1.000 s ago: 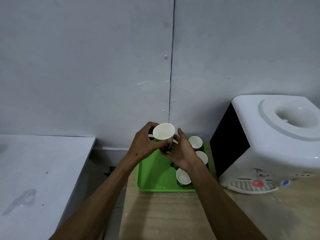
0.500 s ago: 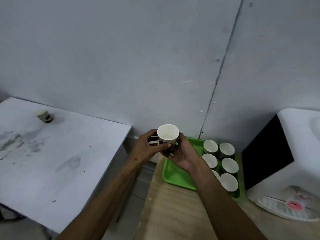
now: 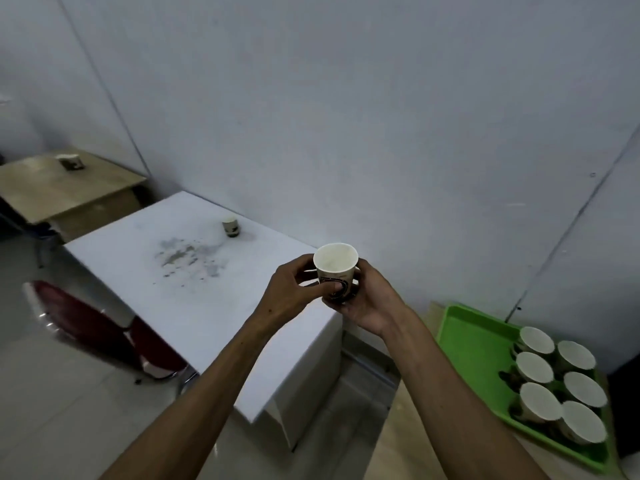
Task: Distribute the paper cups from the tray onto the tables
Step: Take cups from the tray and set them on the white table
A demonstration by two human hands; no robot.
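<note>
Both hands hold one upright white paper cup (image 3: pixel 335 263) with a dark print, above the near right corner of the white table (image 3: pixel 194 299). My left hand (image 3: pixel 292 294) grips its left side and my right hand (image 3: pixel 369 299) cups it from below and right. A green tray (image 3: pixel 474 344) at the lower right carries several more paper cups (image 3: pixel 561 382). One cup (image 3: pixel 231 226) stands at the back of the white table. Another cup (image 3: pixel 71 162) stands on a wooden table (image 3: pixel 52 188) at the far left.
A red chair (image 3: pixel 100 330) stands at the white table's near left side. A gap of tiled floor (image 3: pixel 349 403) separates the white table from the wooden counter (image 3: pixel 398 441) under the tray. Grey wall panels run behind everything.
The view has swung left, so the tray slid to the lower right and the wooden table came into sight. The held cup has moved off the tray to above the white table's corner.
</note>
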